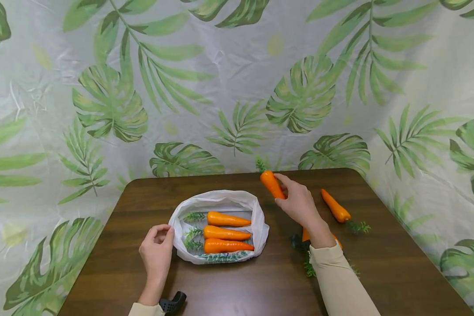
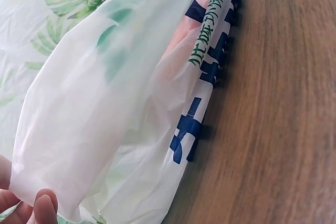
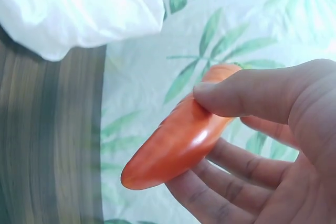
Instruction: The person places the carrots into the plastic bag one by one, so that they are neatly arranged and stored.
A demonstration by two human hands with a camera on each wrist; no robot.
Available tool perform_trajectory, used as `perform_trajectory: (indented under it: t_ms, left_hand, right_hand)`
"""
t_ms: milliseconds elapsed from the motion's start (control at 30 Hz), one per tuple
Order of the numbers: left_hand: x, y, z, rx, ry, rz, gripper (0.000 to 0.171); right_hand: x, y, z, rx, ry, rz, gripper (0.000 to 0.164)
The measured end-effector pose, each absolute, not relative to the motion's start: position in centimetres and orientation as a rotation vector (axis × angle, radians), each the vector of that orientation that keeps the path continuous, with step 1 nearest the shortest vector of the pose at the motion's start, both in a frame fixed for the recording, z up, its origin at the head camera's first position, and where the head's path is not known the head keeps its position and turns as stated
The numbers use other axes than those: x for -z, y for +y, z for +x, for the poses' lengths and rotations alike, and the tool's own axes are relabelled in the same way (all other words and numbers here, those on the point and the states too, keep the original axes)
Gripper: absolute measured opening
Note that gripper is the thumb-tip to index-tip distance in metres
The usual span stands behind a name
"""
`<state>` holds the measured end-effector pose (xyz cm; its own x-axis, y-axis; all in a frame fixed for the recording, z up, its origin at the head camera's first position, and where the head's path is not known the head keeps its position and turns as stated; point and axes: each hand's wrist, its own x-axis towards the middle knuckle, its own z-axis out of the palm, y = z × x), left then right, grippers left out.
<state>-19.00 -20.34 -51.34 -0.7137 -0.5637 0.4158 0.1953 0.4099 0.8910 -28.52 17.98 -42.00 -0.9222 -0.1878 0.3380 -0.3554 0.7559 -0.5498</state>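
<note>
A white plastic bag [image 1: 181, 254] lies with its mouth spread wide on the table, and three orange carrots [image 1: 226, 232] with green tops rest side by side inside it. At the bag's left rim my left hand [image 1: 156, 250] pinches the plastic; thumb and fingertips grip its edge in the left wrist view. My right hand [image 1: 300, 204] holds another carrot [image 1: 272, 184] above the table, right of the bag. In the right wrist view the thumb and fingers pinch that carrot [image 3: 178, 140], its tapered end free.
One loose carrot [image 1: 335, 206] lies at the right of the brown wooden table [image 1: 142, 197]. More carrots, with green tops [image 1: 309, 265], are partly hidden under my right forearm. A leaf-patterned sheet [image 1: 237, 87] hangs behind the table. A black strap piece [image 1: 173, 303] shows by my left wrist.
</note>
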Motion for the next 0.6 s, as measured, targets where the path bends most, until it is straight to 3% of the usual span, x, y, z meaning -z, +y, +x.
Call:
perform_trajectory:
  t_ms: [600]
  left_hand:
    - [51.3, -20.2, -19.0, 1.353, -1.957, 0.305, 0.005]
  right_hand:
    - [41.5, 13.4, -28.7, -0.923, -2.631, 0.573, 0.075]
